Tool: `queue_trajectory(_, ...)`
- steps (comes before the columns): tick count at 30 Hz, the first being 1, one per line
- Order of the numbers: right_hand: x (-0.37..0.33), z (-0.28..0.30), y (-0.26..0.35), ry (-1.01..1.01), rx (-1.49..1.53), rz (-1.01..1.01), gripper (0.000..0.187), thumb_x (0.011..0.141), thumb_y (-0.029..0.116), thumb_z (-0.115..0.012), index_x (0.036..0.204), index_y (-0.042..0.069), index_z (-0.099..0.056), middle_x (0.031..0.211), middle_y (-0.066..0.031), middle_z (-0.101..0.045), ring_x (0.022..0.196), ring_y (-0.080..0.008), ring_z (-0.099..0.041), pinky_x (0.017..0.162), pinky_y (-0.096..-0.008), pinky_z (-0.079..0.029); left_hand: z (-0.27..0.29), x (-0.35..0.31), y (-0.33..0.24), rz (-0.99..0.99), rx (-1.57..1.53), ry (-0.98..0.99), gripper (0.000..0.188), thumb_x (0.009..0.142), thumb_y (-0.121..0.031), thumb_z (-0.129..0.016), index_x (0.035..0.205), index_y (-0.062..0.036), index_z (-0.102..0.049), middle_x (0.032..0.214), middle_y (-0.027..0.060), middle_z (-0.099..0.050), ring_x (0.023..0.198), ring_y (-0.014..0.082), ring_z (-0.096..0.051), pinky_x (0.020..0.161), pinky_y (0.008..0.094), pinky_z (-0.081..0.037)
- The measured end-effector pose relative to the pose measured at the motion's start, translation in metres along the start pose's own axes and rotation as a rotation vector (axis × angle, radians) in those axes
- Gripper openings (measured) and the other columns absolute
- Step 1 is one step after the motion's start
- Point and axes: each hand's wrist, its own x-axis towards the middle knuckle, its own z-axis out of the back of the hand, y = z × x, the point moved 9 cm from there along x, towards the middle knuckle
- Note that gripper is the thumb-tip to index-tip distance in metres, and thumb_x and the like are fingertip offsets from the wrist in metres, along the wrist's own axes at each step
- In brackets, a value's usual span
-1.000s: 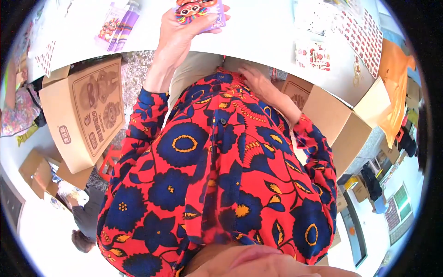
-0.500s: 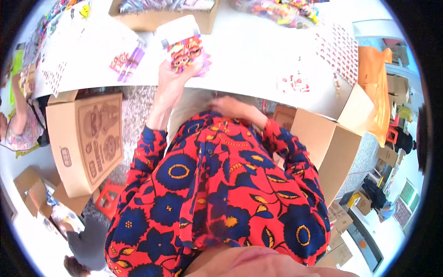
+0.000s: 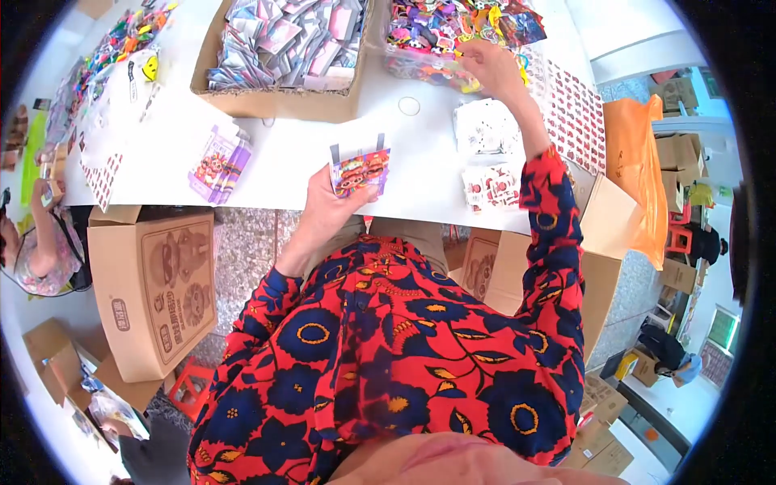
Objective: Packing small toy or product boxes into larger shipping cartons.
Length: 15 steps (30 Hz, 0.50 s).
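Note:
Near the table's front edge, my left hand [image 3: 325, 204] grips a small purple and red printed carton [image 3: 361, 171]. Its top end is open, with grey flaps sticking up. My right hand [image 3: 495, 71] reaches over the front of a clear plastic bin [image 3: 404, 66] heaped with colourful small trinkets [image 3: 432, 32]. The fingers of that hand are bent together at the trinkets; what they hold, if anything, is too small to make out. A similar purple carton [image 3: 218, 166] lies on the table to the left.
A cardboard box [image 3: 275, 105] full of small flat packets stands at the back. White printed stickers or cards lie in stacks [image 3: 489, 129] to the right, by a sticker sheet [image 3: 570, 113]. Large cartons [image 3: 174, 283] stand below the table edge. Another person [image 3: 52, 242] works at far left.
My right hand has gone from beside my waist up to the bin of trinkets. The left hand has come lower and closer with the carton. More of the table's far side shows.

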Motion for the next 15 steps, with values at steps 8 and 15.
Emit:
queue_trajectory(8, 0.046, -0.052, -0.017, 0.349, -0.262, 0.048, 0.019, 0.075, 0.022, -0.065, 0.09, 0.011, -0.066, 0.081, -0.0089, -0.067, 0.076, -0.0263, -0.064, 0.067, -0.035, -0.049, 0.002, 0.002, -0.002, 0.043, -0.02, -0.034, 0.033, 0.082, -0.002, -0.066, 0.112, 0.0051, -0.055, 0.101, 0.0093, -0.065, 0.087, 0.0129, -0.063, 0.077, 0.0276, -0.055)
queue_trajectory(15, 0.043, -0.052, -0.017, 0.257, -0.133, 0.071, 0.017, 0.075, 0.016, -0.067, 0.091, 0.009, -0.067, 0.082, -0.0084, -0.068, 0.076, -0.0219, -0.065, 0.068, -0.0324, -0.05, -0.003, 0.006, 0.0, 0.027, -0.004, 0.004, 0.035, 0.083, -0.005, -0.066, 0.116, 0.0023, -0.056, 0.103, 0.0119, -0.066, 0.091, 0.0173, -0.065, 0.074, 0.0289, -0.056)
